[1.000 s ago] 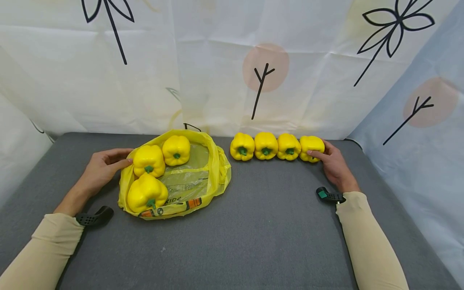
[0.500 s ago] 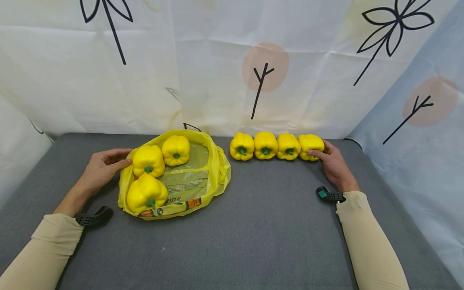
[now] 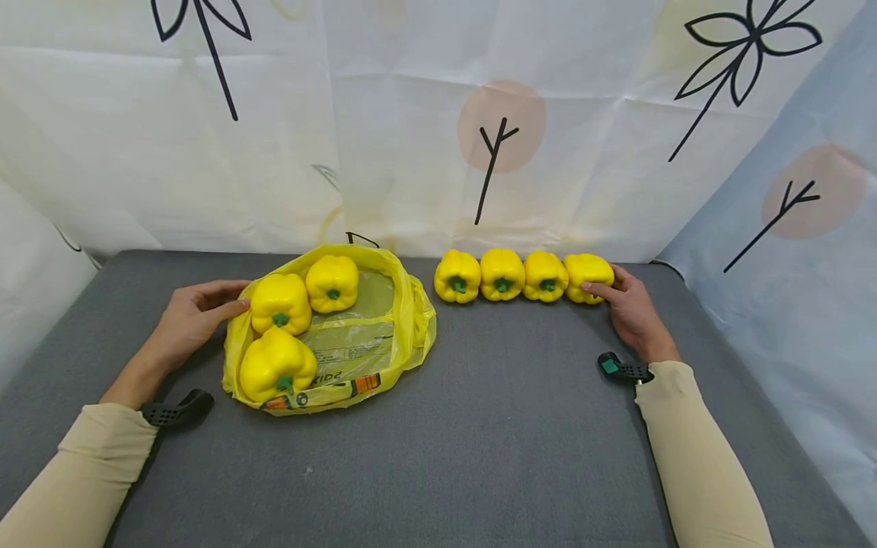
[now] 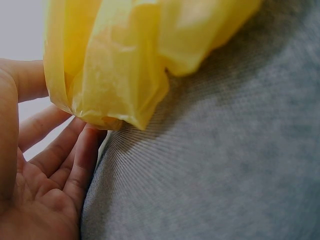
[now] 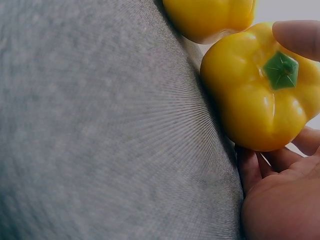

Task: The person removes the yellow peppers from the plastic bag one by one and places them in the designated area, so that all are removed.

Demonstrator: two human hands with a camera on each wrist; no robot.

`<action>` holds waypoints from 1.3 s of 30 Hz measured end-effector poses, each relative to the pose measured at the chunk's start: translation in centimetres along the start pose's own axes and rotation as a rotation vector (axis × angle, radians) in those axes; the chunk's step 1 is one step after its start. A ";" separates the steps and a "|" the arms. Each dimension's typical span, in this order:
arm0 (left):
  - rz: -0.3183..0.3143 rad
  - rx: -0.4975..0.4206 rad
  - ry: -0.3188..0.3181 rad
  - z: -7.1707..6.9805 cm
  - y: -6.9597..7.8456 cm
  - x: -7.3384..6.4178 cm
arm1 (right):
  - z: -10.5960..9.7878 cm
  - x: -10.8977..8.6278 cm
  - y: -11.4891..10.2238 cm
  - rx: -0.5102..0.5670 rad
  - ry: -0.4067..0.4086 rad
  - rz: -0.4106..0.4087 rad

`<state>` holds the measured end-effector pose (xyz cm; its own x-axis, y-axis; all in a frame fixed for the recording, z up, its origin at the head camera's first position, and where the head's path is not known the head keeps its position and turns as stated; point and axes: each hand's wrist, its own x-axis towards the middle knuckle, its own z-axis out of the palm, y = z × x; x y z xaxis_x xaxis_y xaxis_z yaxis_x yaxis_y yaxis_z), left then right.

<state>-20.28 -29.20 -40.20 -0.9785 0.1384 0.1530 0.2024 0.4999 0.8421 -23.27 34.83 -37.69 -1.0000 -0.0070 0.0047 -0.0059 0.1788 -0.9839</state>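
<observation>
We are looking at a crinkled yellow plastic bag (image 3: 414, 327) that is lying wide open, the left hand (image 3: 195, 316) touching its rim near ten o'clock. Inside, three glossy yellow peppers (image 3: 279, 298) are sitting at eight, ten and twelve, their green stems pointing roughly toward six. Between two and three o'clock from the bag, we are seeing four matching peppers (image 3: 503, 272) lining up side by side; the right hand (image 3: 629, 308) is gripping the end pepper (image 3: 588, 272) at three.

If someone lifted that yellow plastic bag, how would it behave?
The bag looks thin and crinkled, so it would probably sag. Its three yellow peppers crowd one side, so it may tilt that way. They look rounded, so they might roll together.
</observation>
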 end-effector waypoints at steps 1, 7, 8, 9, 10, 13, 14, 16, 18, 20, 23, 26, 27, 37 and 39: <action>0.000 -0.001 0.000 0.0 0.0 0.0 | 0.0 0.0 0.0 0.000 0.001 0.000; 0.000 -0.006 0.000 -0.1 0.1 -0.1 | 0.0 0.1 -0.1 -0.012 0.001 0.014; 0.000 -0.008 0.000 -0.1 0.1 -0.1 | 0.0 0.1 -0.1 -0.013 0.001 0.017; -0.001 -0.010 -0.002 -0.1 0.1 -0.1 | 0.0 0.1 -0.2 -0.014 0.001 0.021; -0.001 -0.012 -0.002 -0.1 0.1 -0.1 | 0.0 0.2 -0.2 -0.015 0.001 0.024; -0.003 -0.013 -0.004 -0.1 0.1 -0.1 | 0.1 0.2 -0.2 -0.021 0.002 0.031; -0.004 -0.012 -0.005 -0.1 0.1 -0.1 | 0.1 0.3 -0.2 -0.021 0.003 0.033; -0.006 -0.010 -0.006 -0.1 0.1 -0.1 | 0.1 0.3 -0.3 -0.022 0.004 0.033; -0.007 -0.007 -0.006 -0.1 0.1 -0.1 | 0.1 0.3 -0.3 -0.019 0.002 0.030; -0.007 -0.006 -0.005 -0.1 0.1 -0.1 | 0.0 0.2 -0.3 -0.014 -0.001 0.028; -0.008 -0.005 -0.004 -0.1 0.2 -0.1 | -0.1 0.2 -0.3 0.004 -0.006 0.022; -0.010 -0.004 -0.006 -0.1 0.2 -0.1 | -0.2 0.1 -0.4 0.024 -0.005 0.022; -0.010 -0.003 -0.006 -0.1 0.2 -0.1 | -0.2 0.1 -0.4 0.029 -0.001 0.025; -0.007 -0.006 -0.007 -0.1 0.3 0.0 | -0.6 -0.2 -1.5 -0.061 0.043 0.041; -0.006 -0.003 -0.007 -0.1 0.2 0.0 | -0.6 -0.3 -1.7 -0.073 0.045 0.025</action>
<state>-20.25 -29.13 -39.96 -0.9794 0.1409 0.1444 0.1962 0.4981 0.8446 -22.95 35.11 -35.88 -0.9990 0.0427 -0.0096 0.0200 0.2493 -0.9682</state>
